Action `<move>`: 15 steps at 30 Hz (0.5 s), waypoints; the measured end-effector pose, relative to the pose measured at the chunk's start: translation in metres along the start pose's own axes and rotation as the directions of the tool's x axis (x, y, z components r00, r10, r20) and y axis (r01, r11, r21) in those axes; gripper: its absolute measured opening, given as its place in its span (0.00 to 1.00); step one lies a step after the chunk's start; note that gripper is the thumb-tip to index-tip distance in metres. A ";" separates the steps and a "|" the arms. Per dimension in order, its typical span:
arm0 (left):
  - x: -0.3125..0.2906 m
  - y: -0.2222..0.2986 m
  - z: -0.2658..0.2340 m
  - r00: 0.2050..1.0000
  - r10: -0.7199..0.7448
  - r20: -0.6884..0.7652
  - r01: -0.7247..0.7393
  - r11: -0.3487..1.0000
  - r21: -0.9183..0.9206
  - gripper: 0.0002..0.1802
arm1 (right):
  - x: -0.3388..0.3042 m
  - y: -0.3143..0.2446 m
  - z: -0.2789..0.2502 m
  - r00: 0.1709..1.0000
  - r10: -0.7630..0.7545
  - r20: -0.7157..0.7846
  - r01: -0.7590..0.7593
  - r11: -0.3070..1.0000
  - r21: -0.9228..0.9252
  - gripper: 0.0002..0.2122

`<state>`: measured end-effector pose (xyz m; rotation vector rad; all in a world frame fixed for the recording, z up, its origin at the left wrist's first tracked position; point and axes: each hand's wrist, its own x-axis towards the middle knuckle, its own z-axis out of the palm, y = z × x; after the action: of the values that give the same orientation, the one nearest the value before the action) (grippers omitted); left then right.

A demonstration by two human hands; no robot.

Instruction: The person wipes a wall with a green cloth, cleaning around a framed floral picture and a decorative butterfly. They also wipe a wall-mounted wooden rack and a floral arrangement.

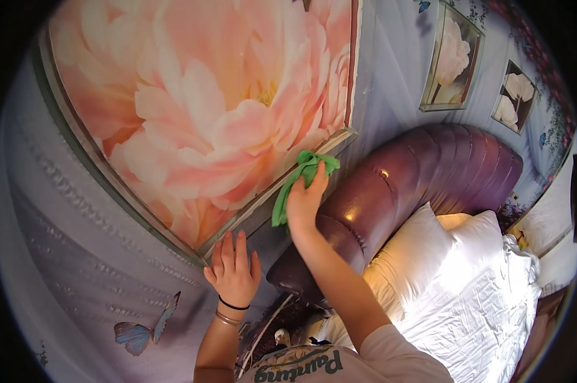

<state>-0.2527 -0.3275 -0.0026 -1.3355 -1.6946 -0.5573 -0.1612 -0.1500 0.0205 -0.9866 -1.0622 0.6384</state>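
Observation:
A large picture of a pink flower [231, 121] fills the upper left, set in a pale frame [263, 199] on the wall. On the frame's lower edge, near its right corner, my right hand [306, 201] presses a crumpled green cloth [307, 167], part of which hangs down to the left. My left hand [233, 268] rests with its fingers spread beside the frame's lower left corner, holding nothing. A black band and a bracelet [228, 318] circle the left wrist.
Close to my right arm curves a padded purple headboard [390, 185]. White pillows [416, 262] and a rumpled white sheet [480, 319] lie on the bed at the right. Two smaller flower pictures [453, 60] hang at the upper right. A blue butterfly [138, 333] decorates the lower left wall.

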 end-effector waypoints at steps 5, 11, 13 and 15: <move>0.001 -0.001 0.001 1.000 0.014 0.026 -0.013 0.999 -0.036 0.28 | 0.078 0.036 -0.019 0.997 -0.057 -0.061 0.048 0.989 -0.141 0.25; -0.001 0.001 0.005 0.999 0.013 -0.040 -0.014 1.000 -0.021 0.28 | 0.162 0.072 -0.045 0.991 -0.128 -0.032 0.105 0.914 -0.392 0.20; 0.004 0.004 0.007 0.999 0.006 -0.052 -0.004 1.000 0.022 0.26 | 0.162 0.068 -0.046 0.988 -0.148 -0.041 0.110 0.866 -0.487 0.19; 0.004 0.004 0.007 0.999 0.005 -0.046 -0.002 0.998 0.061 0.25 | 0.142 0.038 -0.046 0.993 -0.106 -0.058 0.051 0.802 -0.595 0.17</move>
<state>-0.2518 -0.3189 -0.0037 -1.2731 -1.6586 -0.5262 -0.0643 -0.0321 0.0384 -1.4894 -1.2475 0.1758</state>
